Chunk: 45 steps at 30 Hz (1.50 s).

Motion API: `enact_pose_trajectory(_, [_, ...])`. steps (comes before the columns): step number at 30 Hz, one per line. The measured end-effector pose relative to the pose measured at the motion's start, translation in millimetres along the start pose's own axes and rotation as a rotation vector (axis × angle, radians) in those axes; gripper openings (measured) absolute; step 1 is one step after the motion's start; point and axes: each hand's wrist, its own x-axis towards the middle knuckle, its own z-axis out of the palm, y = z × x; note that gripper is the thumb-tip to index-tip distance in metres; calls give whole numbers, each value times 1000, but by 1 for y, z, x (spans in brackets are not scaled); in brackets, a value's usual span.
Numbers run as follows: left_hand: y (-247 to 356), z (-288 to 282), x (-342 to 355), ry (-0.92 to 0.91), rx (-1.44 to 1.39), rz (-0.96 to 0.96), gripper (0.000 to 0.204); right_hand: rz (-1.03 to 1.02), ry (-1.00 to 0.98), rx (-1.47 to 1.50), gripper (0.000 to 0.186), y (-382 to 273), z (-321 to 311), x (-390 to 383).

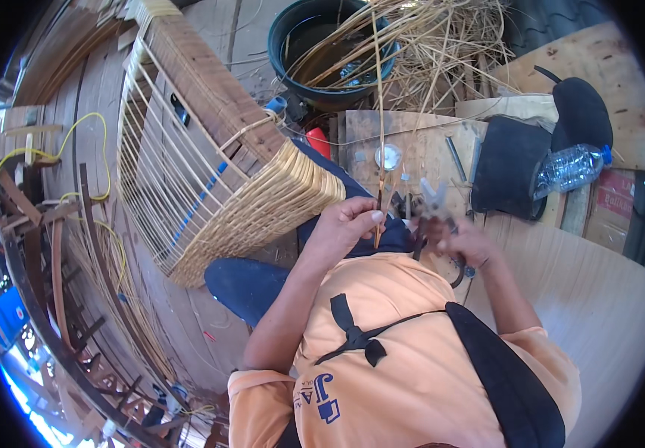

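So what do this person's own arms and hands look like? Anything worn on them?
The left hand and the right hand show no gloves, though the right is blurred. The forearms are bare too, with no cables or markings that I can make out. Above them come short, loose, pale orange sleeves matching the shirt.

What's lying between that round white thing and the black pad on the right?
In the head view, a slim dark rod lies between them, on the plywood board.
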Motion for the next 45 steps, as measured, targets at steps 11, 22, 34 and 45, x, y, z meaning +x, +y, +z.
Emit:
enact_pose_trajectory(11, [-24, 11, 1, -112, 42, -26, 26, -84, -91, -771, 52, -33, 14, 45])
enact_pose_trajectory(22, [-30, 6, 1, -42, 284, 34, 25, -272, 165, -1071, 44, -12, 9, 41])
enact_pose_trajectory(34, [-4, 20, 8, 17, 472, 113, 26, 53, 483, -1257, 54, 14, -1, 48])
enact_pose_trajectory(45, [37, 19, -34, 65, 306, 271, 23, -718, 1251, -1289, 44, -48, -77, 148])
